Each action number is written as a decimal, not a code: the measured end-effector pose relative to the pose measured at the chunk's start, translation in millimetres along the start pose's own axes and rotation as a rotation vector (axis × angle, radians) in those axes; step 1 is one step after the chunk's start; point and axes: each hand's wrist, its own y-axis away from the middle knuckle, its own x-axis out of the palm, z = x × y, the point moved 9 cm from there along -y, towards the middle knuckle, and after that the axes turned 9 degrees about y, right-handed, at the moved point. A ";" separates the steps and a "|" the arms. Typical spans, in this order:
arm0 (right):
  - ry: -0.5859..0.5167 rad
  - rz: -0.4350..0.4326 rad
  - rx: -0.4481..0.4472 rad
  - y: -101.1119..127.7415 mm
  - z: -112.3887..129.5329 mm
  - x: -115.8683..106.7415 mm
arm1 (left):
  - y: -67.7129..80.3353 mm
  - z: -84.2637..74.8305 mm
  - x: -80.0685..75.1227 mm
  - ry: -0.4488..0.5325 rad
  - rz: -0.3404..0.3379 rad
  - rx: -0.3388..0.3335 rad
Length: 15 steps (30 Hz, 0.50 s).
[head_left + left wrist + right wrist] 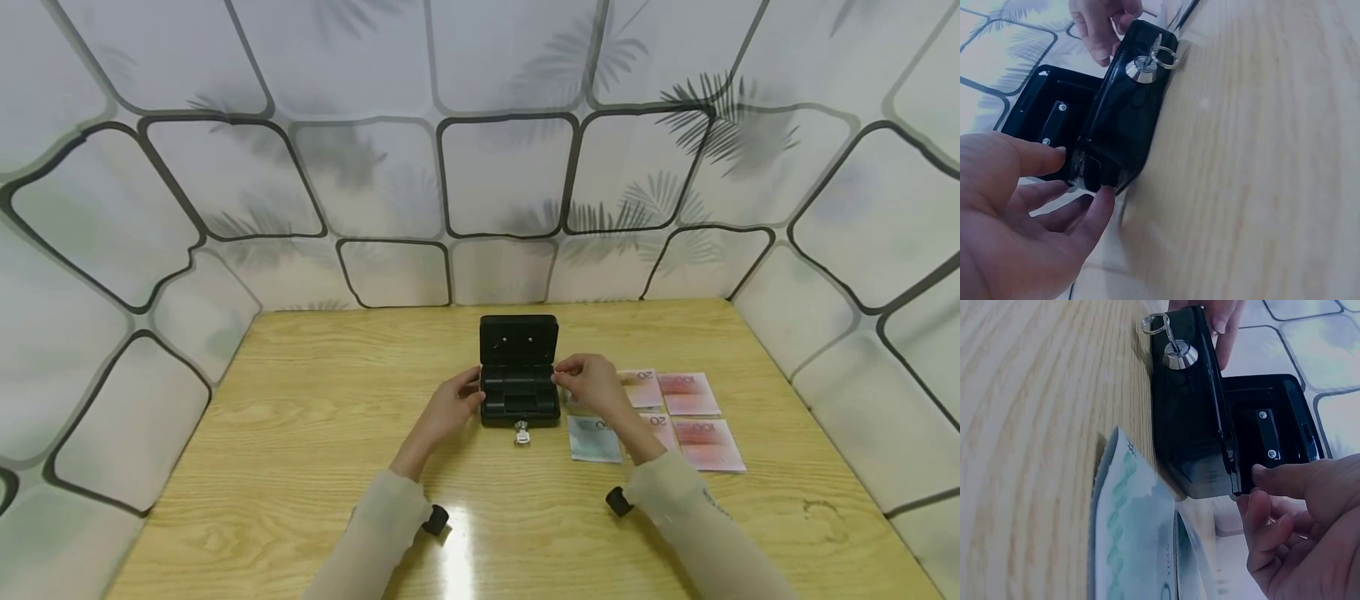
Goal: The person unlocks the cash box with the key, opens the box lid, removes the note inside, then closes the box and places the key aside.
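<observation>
A small black cash box (520, 396) stands on the table with its lid (519, 339) raised at the back. Inside it a black compartment tray is visible. My left hand (453, 404) holds the box's left end; in the left wrist view its thumb (1044, 156) is by the rim and a fingertip touches the outer side. At the right end, my right hand (592, 385) pinches the rim between thumb (1279, 479) and curled index finger. Keys on a ring (522, 433) hang from the silver front lock (1180, 356).
Right of the box lie banknotes: a green-blue note (595, 439) in front, pink 100 notes (708, 444) farther right, and 20 notes (641, 387) partly behind my right arm. Patterned cloth walls (502, 179) enclose the wooden table (315, 417) at back and sides.
</observation>
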 end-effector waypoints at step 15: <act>-0.129 -0.127 0.013 -12.5 2.1 -21.8 | -14.6 -22.4 -12.3 0.125 -0.101 0.064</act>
